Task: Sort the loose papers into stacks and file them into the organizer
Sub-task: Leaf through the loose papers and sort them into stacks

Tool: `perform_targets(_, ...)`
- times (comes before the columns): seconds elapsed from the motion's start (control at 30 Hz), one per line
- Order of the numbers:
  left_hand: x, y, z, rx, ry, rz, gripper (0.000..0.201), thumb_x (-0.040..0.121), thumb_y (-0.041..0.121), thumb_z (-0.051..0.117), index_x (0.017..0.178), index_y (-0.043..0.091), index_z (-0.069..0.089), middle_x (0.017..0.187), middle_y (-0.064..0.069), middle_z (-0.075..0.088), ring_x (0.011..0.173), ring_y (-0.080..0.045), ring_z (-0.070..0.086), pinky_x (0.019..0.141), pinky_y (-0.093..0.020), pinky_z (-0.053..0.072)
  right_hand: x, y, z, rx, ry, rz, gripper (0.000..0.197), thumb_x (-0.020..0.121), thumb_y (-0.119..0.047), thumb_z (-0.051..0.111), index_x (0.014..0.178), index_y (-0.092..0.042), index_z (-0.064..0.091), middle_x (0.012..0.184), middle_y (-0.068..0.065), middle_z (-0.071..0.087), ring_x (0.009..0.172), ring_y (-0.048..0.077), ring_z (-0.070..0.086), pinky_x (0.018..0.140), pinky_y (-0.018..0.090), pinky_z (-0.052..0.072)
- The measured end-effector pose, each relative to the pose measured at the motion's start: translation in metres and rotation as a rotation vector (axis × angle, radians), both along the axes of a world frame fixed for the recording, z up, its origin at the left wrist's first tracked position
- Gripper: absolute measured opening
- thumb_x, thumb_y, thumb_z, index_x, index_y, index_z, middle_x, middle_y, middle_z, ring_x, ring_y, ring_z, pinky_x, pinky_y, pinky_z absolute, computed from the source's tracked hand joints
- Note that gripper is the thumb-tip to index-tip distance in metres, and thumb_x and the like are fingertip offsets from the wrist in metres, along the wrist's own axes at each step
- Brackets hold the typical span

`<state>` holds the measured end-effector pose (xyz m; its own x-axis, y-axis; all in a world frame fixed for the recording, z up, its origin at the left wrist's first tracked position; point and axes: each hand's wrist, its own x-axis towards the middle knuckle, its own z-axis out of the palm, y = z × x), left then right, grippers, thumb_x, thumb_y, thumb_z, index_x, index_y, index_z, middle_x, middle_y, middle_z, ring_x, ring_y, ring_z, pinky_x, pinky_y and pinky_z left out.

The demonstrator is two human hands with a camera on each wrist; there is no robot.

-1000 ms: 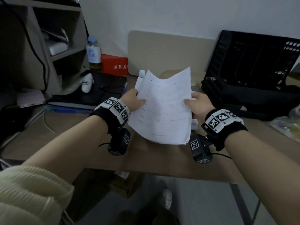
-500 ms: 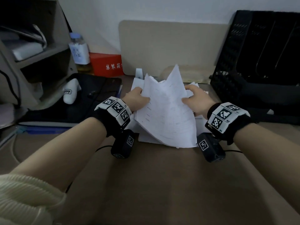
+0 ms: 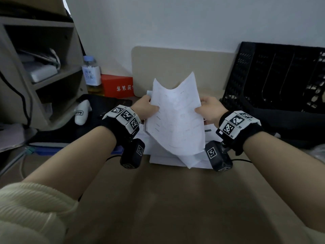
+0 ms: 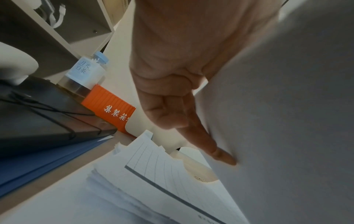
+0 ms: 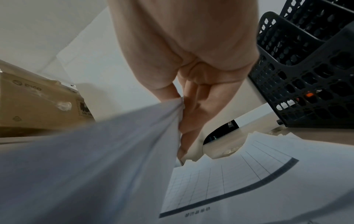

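The left hand (image 3: pixel 146 110) and right hand (image 3: pixel 210 110) pinch a bundle of sheets (image 3: pixel 175 117) between their fingers, above the loose papers (image 3: pixel 163 158) on the worktop. The black organizer (image 3: pixel 274 81), to the right of the fingers, appears to hold no paper yet, so sorting seems just begun.

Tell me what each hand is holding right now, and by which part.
Both hold the same bundle of white printed paper sheets, raised above the paper pile: left hand pinches its left edge, right hand its right edge.
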<state>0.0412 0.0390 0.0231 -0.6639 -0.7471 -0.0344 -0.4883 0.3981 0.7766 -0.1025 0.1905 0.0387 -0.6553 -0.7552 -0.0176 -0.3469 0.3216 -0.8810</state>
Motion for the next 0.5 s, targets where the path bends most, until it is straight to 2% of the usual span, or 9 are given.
perform_targets(0.1, -0.003, -0.005, -0.003, 0.033, 0.032, -0.018, 0.047, 0.089, 0.025, 0.057, 0.132, 0.007, 0.050, 0.123, -0.008, 0.062, 0.104, -0.024, 0.063, 0.083, -0.037, 0.053, -0.001, -0.005, 0.002, -0.035, -0.006, 0.006, 0.035, 0.091, 0.003, 0.041, 0.120, -0.014, 0.053, 0.102, 0.001, 0.062, 0.074, 0.012, 0.062, 0.049, 0.024, 0.053)
perform_targets(0.2, -0.009, -0.004, -0.005, 0.076, 0.045, -0.013, 0.044, 0.093, 0.021, 0.057, 0.132, 0.010, 0.041, 0.120, -0.002, 0.057, 0.101, -0.021, 0.058, 0.078, -0.035, 0.050, -0.008, -0.015, -0.002, -0.068, -0.001, 0.005, 0.029, 0.091, 0.002, 0.043, 0.113, -0.014, 0.053, 0.108, 0.005, 0.064, 0.081, 0.019, 0.065, 0.056, 0.029, 0.058)
perform_targets(0.33, -0.026, -0.023, -0.017, 0.013, 0.090, 0.027, 0.047, 0.096, 0.014, 0.053, 0.140, 0.010, 0.036, 0.131, -0.008, 0.054, 0.102, -0.018, 0.051, 0.083, -0.030, 0.043, -0.025, -0.037, -0.007, -0.109, 0.015, 0.035, 0.029, 0.091, 0.002, 0.043, 0.114, -0.013, 0.054, 0.111, 0.006, 0.067, 0.091, 0.027, 0.068, 0.076, 0.047, 0.058)
perform_targets(0.43, -0.038, -0.040, -0.020, -0.004, 0.164, 0.080, 0.045, 0.097, 0.014, 0.051, 0.140, 0.015, 0.037, 0.132, -0.005, 0.054, 0.115, -0.023, 0.054, 0.093, -0.032, 0.045, -0.042, -0.058, -0.008, -0.155, 0.011, 0.055, 0.026, 0.091, 0.001, 0.043, 0.110, -0.013, 0.054, 0.112, 0.007, 0.067, 0.090, 0.027, 0.067, 0.077, 0.048, 0.056)
perform_targets(0.5, -0.049, -0.051, -0.018, 0.003, 0.259, 0.114, 0.041, 0.097, 0.014, 0.049, 0.136, 0.019, 0.039, 0.128, -0.002, 0.057, 0.113, -0.024, 0.058, 0.098, -0.039, 0.048, -0.053, -0.072, -0.007, -0.228, 0.049, 0.057, 0.023, 0.091, -0.001, 0.045, 0.102, -0.020, 0.054, 0.110, 0.005, 0.066, 0.094, 0.028, 0.067, 0.072, 0.044, 0.056)
